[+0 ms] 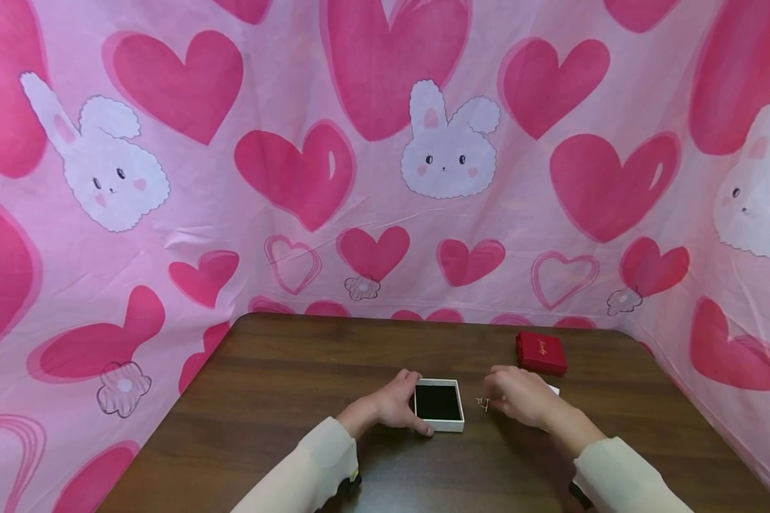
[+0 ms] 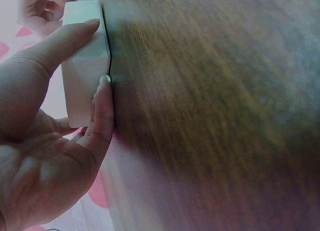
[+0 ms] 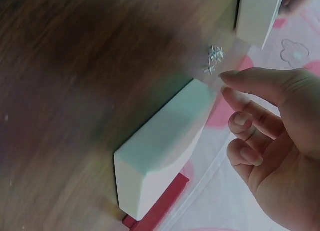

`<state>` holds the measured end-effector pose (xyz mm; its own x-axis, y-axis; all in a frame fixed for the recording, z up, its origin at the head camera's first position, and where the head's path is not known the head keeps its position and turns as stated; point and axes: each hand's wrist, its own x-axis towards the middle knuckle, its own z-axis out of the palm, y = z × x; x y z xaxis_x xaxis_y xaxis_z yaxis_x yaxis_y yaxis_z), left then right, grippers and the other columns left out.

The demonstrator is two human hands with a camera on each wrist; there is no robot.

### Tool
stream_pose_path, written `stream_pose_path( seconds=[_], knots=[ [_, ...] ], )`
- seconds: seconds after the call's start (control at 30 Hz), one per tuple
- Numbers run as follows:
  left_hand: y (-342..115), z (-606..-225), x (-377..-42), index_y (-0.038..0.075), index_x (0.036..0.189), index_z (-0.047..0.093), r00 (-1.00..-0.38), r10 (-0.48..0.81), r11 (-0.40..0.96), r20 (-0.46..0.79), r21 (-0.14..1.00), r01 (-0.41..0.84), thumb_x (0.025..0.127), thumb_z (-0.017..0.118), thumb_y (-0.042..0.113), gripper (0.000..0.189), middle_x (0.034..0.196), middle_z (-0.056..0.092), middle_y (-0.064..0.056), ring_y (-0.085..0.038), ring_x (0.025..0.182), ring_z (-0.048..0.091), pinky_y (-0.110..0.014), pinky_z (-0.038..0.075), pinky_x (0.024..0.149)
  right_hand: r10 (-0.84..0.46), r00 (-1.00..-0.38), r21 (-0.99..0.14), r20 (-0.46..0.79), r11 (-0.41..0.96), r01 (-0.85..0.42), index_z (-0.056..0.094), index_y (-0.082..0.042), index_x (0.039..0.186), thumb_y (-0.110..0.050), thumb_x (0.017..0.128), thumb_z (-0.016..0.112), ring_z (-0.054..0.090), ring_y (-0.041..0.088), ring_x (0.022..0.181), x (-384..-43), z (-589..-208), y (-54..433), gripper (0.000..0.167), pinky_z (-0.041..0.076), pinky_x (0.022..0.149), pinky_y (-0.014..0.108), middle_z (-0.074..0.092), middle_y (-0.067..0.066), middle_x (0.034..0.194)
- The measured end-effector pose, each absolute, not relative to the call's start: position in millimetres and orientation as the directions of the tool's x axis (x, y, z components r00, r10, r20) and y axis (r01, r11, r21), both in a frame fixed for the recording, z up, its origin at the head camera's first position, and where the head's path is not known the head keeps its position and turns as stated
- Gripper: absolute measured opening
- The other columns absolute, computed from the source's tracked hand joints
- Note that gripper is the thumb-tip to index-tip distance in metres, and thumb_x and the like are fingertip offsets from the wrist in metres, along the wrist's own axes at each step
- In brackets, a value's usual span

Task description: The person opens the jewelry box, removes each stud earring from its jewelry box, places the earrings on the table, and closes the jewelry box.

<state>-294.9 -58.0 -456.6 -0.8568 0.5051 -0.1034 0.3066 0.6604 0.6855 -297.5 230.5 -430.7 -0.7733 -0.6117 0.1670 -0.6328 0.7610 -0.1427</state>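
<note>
A small white box (image 1: 448, 426) with a black pad inside stands on the table in the head view. My left hand (image 1: 398, 402) grips its left side, thumb at the near corner and fingers at the far one. To the right lie small, thin, shiny jewelry pieces (image 1: 483, 404), perhaps earrings; in the right wrist view these sparkling pieces (image 3: 215, 56) appear just beyond my fingertips. My right hand (image 1: 520, 395) hovers beside them, thumb and index finger close together, the others loosely bent. Nothing shows between its fingertips. Under that hand sits another white box part (image 3: 165, 126), mostly hidden in the head view.
A red box (image 1: 542, 353) with gold lettering lies behind my right hand. The brown wooden table (image 1: 282, 385) meets a pink cloth backdrop (image 1: 385, 214) with hearts and rabbits at its back and sides.
</note>
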Motion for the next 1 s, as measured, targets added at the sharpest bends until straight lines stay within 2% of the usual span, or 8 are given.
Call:
stream_pose_path(
  seconds=[0.17, 0.27, 0.37, 0.67, 0.8, 0.9, 1.0],
  knots=[
    [-57.8, -458.2, -295.1, 0.006, 0.133, 0.048, -0.858, 0.505, 0.664, -0.098, 0.679, 0.313, 0.073, 0.093, 0.026, 0.078, 0.117, 0.044, -0.002, -0.016, 0.101, 0.050, -0.034, 0.047, 0.095, -0.589, -0.794, -0.149, 0.148, 0.781, -0.607, 0.075, -0.021, 0.085, -0.013, 0.078, 0.087, 0.063, 0.013, 0.074, -298.0, -428.4, 236.0, 0.016, 0.055, 0.065, 0.038, 0.065, -0.006, 0.087],
    [-57.9, -458.7, -295.0, 0.007, 0.133, 0.048, -0.858, 0.505, 0.664, -0.097, 0.678, 0.315, 0.073, 0.093, 0.026, 0.078, 0.117, 0.045, -0.002, -0.016, 0.101, 0.050, -0.034, 0.048, 0.095, -0.572, -0.811, -0.160, 0.128, 0.795, -0.586, 0.076, -0.021, 0.089, -0.015, 0.078, 0.087, 0.068, 0.021, 0.083, -298.4, -426.9, 239.8, 0.017, 0.058, 0.071, 0.044, 0.070, -0.002, 0.094],
    [-57.9, -458.7, -295.2, 0.007, 0.133, 0.048, -0.858, 0.505, 0.666, -0.100, 0.678, 0.313, 0.073, 0.093, 0.026, 0.078, 0.117, 0.045, -0.002, -0.016, 0.101, 0.050, -0.034, 0.048, 0.095, -0.562, -0.818, -0.163, 0.122, 0.802, -0.575, 0.075, -0.021, 0.092, -0.015, 0.079, 0.086, 0.068, 0.024, 0.087, -298.2, -426.0, 244.0, 0.018, 0.057, 0.072, 0.047, 0.070, 0.000, 0.097],
    [-57.7, -457.2, -294.6, 0.006, 0.133, 0.048, -0.858, 0.505, 0.665, -0.091, 0.676, 0.319, 0.072, 0.094, 0.026, 0.078, 0.116, 0.044, -0.002, -0.016, 0.100, 0.050, -0.034, 0.048, 0.095, -0.525, -0.844, -0.158, 0.108, 0.829, -0.536, 0.074, -0.018, 0.097, -0.023, 0.079, 0.086, 0.061, 0.016, 0.082, -300.1, -427.4, 256.5, 0.022, 0.056, 0.072, 0.046, 0.063, -0.005, 0.095],
    [-57.4, -457.0, -294.2, 0.005, 0.133, 0.048, -0.859, 0.503, 0.669, -0.091, 0.670, 0.321, 0.072, 0.094, 0.026, 0.078, 0.115, 0.044, -0.002, -0.016, 0.100, 0.050, -0.033, 0.047, 0.095, -0.506, -0.858, -0.176, 0.090, 0.840, -0.514, 0.073, -0.019, 0.097, -0.025, 0.079, 0.087, 0.056, 0.012, 0.079, -301.2, -429.2, 262.2, 0.024, 0.054, 0.070, 0.040, 0.060, -0.006, 0.093],
    [-57.1, -456.2, -293.6, 0.004, 0.133, 0.048, -0.861, 0.501, 0.673, -0.091, 0.667, 0.321, 0.072, 0.094, 0.026, 0.080, 0.116, 0.045, -0.003, -0.016, 0.100, 0.050, -0.033, 0.047, 0.095, -0.497, -0.863, -0.196, 0.089, 0.841, -0.504, 0.070, -0.020, 0.099, -0.027, 0.076, 0.089, 0.054, 0.013, 0.083, -300.5, -430.9, 267.4, 0.031, 0.053, 0.071, 0.038, 0.058, -0.004, 0.096],
    [-56.7, -455.7, -292.9, 0.004, 0.134, 0.048, -0.862, 0.499, 0.676, -0.092, 0.663, 0.321, 0.072, 0.094, 0.026, 0.081, 0.117, 0.045, -0.003, -0.016, 0.100, 0.050, -0.033, 0.047, 0.095, -0.483, -0.870, -0.214, 0.093, 0.844, -0.492, 0.066, -0.020, 0.102, -0.027, 0.073, 0.091, 0.053, 0.018, 0.090, -299.4, -433.3, 272.8, 0.039, 0.054, 0.076, 0.042, 0.059, 0.000, 0.103]
  ],
)
